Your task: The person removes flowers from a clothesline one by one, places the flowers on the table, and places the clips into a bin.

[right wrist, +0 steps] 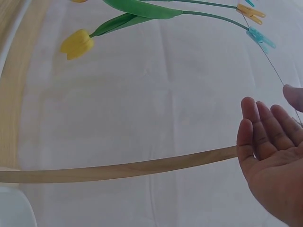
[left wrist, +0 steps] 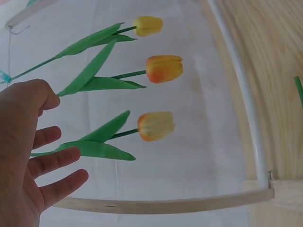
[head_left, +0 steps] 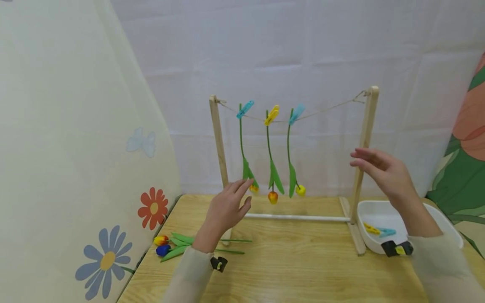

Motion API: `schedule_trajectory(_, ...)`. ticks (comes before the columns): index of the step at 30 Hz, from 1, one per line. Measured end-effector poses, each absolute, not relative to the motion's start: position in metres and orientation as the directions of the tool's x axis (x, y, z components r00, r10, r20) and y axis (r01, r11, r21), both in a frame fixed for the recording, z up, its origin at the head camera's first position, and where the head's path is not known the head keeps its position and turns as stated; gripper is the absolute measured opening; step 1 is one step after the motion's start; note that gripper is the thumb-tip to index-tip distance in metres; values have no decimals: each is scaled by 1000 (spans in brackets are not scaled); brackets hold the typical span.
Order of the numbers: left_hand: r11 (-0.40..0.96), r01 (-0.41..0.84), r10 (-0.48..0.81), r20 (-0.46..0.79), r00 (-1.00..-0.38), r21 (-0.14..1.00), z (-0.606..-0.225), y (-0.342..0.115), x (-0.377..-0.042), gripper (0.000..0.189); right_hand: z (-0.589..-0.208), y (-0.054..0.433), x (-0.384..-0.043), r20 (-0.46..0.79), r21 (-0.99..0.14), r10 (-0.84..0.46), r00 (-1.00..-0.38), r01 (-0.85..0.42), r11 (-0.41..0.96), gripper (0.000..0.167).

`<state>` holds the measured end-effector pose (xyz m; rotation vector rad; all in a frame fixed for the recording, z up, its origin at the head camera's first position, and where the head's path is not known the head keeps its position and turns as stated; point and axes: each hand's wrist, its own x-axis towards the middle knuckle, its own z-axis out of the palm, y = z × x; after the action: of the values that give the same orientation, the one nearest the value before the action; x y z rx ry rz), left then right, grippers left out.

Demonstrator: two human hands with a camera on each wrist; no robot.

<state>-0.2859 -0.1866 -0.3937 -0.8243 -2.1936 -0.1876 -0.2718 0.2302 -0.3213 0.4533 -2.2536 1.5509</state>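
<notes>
While a red-and-yellow tulip (head_left: 161, 240) and a blue tulip (head_left: 163, 251) are lying side by side at the left edge of the wooden table (head_left: 295, 265), their stems are pointing inward, probably so the left arm can reach them easily. Toward the table's right edge, a white tray (head_left: 368, 211) is holding a yellow clothespin (head_left: 371, 228) and a blue clothespin (head_left: 387, 232), presumably gathering them on the right hand's side.

Above the table, the left hand (head_left: 227, 206) is hovering with fingers spread and holding nothing; whether it is touching the pale orange tulip (head_left: 246, 168), I cannot tell. Beside the right post (head_left: 366, 126), the right hand (head_left: 386, 172) is hovering with fingers close together, slightly bent, thumb apart, also holding nothing.

Near the table's rear edge, a white crossbar (head_left: 299, 217) is apparently bracing that post and the left post (head_left: 219, 143). Between them a string (head_left: 326, 111) is sagging, seemingly under its load: the left blue clip (head_left: 245, 109), yellow clip (head_left: 271, 115) and right blue clip (head_left: 297, 114) are pinching stems near their ends, so the pale orange tulip, orange tulip (head_left: 273, 198) and yellow tulip (head_left: 301, 190) are dangling head-down. Behind, a white cloth (head_left: 322, 50) is hanging.
</notes>
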Motion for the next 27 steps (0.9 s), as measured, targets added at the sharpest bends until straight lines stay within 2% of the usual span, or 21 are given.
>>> schedule_trajectory(10, 792, 611, 437, 706, -557, -8, -382, -174, -287, 53, -309, 220, -276, 482, -822, -86, -872, -484, 299, 42)
schedule_trajectory(16, 774, 632, 410, 726, -552, 43, -378, -168, -293, 53, -304, 213, -282, 521, -802, -112, -846, -531, 273, 41)
schedule_trajectory(27, 692, 702, 362, 760, -540, 169, -367, -150, -302, 54, -288, 202, -284, 507, -810, -103, -856, -514, 282, 43)
